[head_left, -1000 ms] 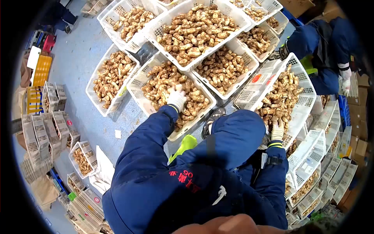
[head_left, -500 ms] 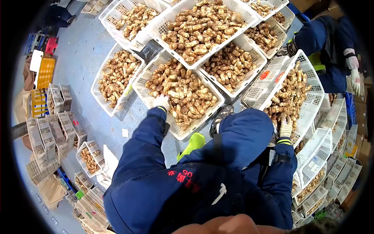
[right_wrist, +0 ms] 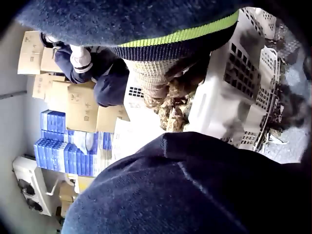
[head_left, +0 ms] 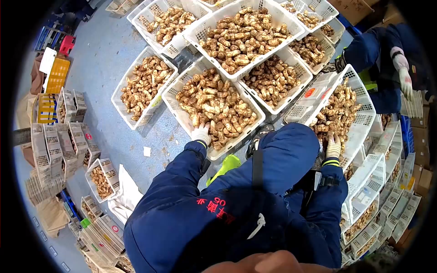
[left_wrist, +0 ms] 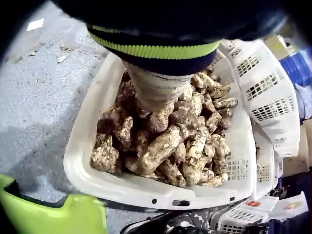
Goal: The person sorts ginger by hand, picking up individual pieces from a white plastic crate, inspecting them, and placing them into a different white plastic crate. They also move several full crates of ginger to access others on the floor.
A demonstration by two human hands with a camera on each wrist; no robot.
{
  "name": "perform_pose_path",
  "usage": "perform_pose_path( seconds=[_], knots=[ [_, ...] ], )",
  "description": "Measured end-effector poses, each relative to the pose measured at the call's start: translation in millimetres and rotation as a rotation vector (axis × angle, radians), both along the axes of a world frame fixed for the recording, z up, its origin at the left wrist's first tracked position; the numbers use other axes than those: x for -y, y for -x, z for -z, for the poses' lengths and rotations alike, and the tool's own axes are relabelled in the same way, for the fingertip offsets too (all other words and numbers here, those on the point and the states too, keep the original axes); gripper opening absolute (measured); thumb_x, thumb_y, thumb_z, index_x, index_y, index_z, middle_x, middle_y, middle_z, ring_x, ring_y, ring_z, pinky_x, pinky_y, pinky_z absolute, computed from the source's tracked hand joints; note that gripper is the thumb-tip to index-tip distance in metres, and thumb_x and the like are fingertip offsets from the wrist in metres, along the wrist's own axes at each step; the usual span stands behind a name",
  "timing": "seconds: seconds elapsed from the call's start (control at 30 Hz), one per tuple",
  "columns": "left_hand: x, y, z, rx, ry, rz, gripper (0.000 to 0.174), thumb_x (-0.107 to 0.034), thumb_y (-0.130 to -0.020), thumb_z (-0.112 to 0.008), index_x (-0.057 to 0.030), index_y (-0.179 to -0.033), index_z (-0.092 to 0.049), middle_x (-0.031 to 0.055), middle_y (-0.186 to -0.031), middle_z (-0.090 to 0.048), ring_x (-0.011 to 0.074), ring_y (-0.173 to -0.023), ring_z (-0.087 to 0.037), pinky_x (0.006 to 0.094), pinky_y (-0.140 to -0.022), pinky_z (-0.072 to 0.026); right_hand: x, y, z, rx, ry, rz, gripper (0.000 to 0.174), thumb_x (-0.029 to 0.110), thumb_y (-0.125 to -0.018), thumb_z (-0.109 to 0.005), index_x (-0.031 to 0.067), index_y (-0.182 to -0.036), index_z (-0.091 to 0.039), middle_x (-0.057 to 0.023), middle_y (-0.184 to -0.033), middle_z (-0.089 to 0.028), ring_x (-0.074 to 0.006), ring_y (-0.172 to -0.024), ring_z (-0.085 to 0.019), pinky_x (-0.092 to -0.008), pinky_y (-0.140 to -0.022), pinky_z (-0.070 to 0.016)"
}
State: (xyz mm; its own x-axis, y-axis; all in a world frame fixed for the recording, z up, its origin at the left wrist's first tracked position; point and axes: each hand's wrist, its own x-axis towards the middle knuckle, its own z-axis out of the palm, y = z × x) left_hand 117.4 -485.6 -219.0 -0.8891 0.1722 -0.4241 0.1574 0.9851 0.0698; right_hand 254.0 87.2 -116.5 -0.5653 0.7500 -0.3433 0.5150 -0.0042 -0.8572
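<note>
Brown-and-white mushrooms [head_left: 211,100] fill a white perforated crate [head_left: 233,146]. At that crate's near-left rim, my gloved left hand [head_left: 200,134] reaches onto the pile. The left wrist view shows this hand [left_wrist: 155,92] over mushrooms [left_wrist: 161,148], its fingertips hidden. A tilted white crate [head_left: 362,120] at the right holds another pile [head_left: 337,113]. My gloved right hand [head_left: 333,145] touches the near end of that pile. In the right wrist view, the same hand [right_wrist: 152,80] is against mushrooms [right_wrist: 173,114]; whether it grips one cannot be told.
More filled crates [head_left: 148,84] stand ahead, one raised on others [head_left: 246,41]. Crate stacks line both sides. Another person's gloved hand [head_left: 405,84] is at the upper right. A green object [head_left: 225,168] lies by my knee; white cloth [head_left: 125,195] is at left.
My left hand has moved from the middle of the mushroom pile to its near-left edge, then slightly right and nearer. My right hand remains at the right-hand pile. The head view has shifted.
</note>
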Motion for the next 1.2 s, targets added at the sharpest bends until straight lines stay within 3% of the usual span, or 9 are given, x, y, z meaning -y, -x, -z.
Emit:
perform_pose_path(
  seconds=[0.17, 0.47, 0.53, 0.6, 0.67, 0.9, 0.93, 1.1, 1.2],
  knots=[
    [-8.3, 3.2, 7.5, -0.125, -0.141, -0.013, 0.048, -0.024, -0.077, -0.062, -0.0139, -0.123, -0.054, 0.0127, -0.131, -0.051, 0.0329, -0.117, -0.051, 0.0429, -0.099, -0.0411, -53.3, -18.4, 75.3, -0.039, -0.257, -0.068, 0.047, 0.036, -0.092, -0.058, 0.0095, -0.13, -0.05, -0.0012, -0.078, -0.058, -0.0102, -0.058, -0.05, -0.024, -0.051, -0.0431],
    [-66.0, 87.2, 0.5, -0.194, 0.048, 0.016, 0.058, -0.035, -0.078, -0.066, -0.0126, -0.128, -0.047, 0.0103, -0.121, -0.059, 0.0296, -0.119, -0.048, 0.0448, -0.1, -0.0367, -20.7, -33.4, 30.2, -0.204, 0.039, -0.011, 0.047, 0.029, -0.096, -0.051, 0.0088, -0.137, -0.041, -0.0105, -0.11, -0.058, -0.0185, -0.086, -0.058, -0.0298, -0.07, -0.0507],
    [-87.2, 99.7, -29.7, -0.027, 0.052, -0.109, 0.061, -0.039, -0.077, -0.068, -0.0096, -0.126, -0.048, 0.0109, -0.119, -0.06, 0.0303, -0.119, -0.049, 0.0468, -0.102, -0.0343, -32.6, -39.8, 53.0, 0.013, -0.631, -0.229, 0.045, 0.025, -0.096, -0.05, 0.0039, -0.135, -0.044, -0.0137, -0.121, -0.055, -0.021, -0.106, -0.055, -0.0294, -0.09, -0.0443],
    [-92.6, 107.1, -2.6, -0.067, 0.108, -0.108, 0.063, -0.042, -0.077, -0.068, -0.0086, -0.126, -0.047, 0.0118, -0.116, -0.062, 0.03, -0.118, -0.049, 0.0464, -0.102, -0.0341, -42.5, -52.4, 68.4, -0.061, -0.6, -0.204, 0.051, 0.031, -0.095, -0.053, 0.0047, -0.137, -0.041, -0.0135, -0.113, -0.059, -0.0184, -0.089, -0.06, -0.028, -0.074, -0.0496],
    [-99.2, 111.5, -0.3, -0.05, 0.196, -0.082, 0.066, -0.044, -0.078, -0.068, -0.0094, -0.13, -0.045, 0.0121, -0.112, -0.064, 0.0291, -0.114, -0.053, 0.0463, -0.102, -0.0344, 4.2, -28.5, -6.0, -0.176, 0.148, 0.07, 0.047, 0.039, -0.093, -0.055, 0.0071, -0.127, -0.047, -0.0109, -0.107, -0.059, -0.0216, -0.086, -0.061, -0.0321, -0.073, -0.0515],
    [-94.1, 111.1, 9.1, -0.1, 0.191, -0.1, 0.077, -0.036, -0.072, -0.075, -0.0126, -0.136, -0.038, 0.0116, -0.104, -0.065, 0.0262, -0.102, -0.06, 0.0443, -0.102, -0.0354, 33.8, -3.9, -48.1, -0.488, 0.419, 0.098, 0.054, 0.047, -0.084, -0.064, 0.0074, -0.117, -0.048, -0.005, -0.082, -0.056, -0.0188, -0.074, -0.061, -0.0345, -0.068, -0.0552],
    [-92.0, 111.5, 11.7, -0.107, 0.171, -0.102, 0.077, -0.033, -0.072, -0.074, -0.0127, -0.136, -0.038, 0.012, -0.104, -0.064, 0.0269, -0.102, -0.06, 0.0441, -0.101, -0.0361, 24.9, -5.4, -45.9, -0.425, 0.567, 0.063, 0.059, 0.042, -0.088, -0.062, 0.0095, -0.133, -0.043, -0.0077, -0.117, -0.057, -0.0217, -0.091, -0.062, -0.0385, -0.075, -0.0543],
    [-78.4, 102.3, 72.5, -0.069, -0.846, -0.575, 0.066, -0.023, -0.079, -0.068, -0.0071, -0.136, -0.039, 0.0187, -0.118, -0.055, 0.029, -0.11, -0.053, 0.0437, -0.099, -0.039, 23.6, 2.1, -35.4, -0.403, 0.417, 0.104, 0.06, 0.046, -0.085, -0.065, 0.0082, -0.128, -0.047, -0.0066, -0.109, -0.059, -0.0204, -0.088, -0.061, -0.0393, -0.076, -0.0527],
    [-98.5, 71.5, -38.2, 0.404, -1.341, -0.732, 0.06, -0.017, -0.084, -0.066, -0.0085, -0.137, -0.039, 0.013, -0.118, -0.055, 0.0287, -0.111, -0.054, 0.0439, -0.099, -0.0408, 37.5, 7.9, -56.1, -0.39, 0.483, 0.085, 0.05, 0.044, -0.085, -0.066, 0.0095, -0.119, -0.054, -0.0064, -0.097, -0.063, -0.0187, -0.083, -0.062, -0.0357, -0.073, -0.0529]
  ],
)
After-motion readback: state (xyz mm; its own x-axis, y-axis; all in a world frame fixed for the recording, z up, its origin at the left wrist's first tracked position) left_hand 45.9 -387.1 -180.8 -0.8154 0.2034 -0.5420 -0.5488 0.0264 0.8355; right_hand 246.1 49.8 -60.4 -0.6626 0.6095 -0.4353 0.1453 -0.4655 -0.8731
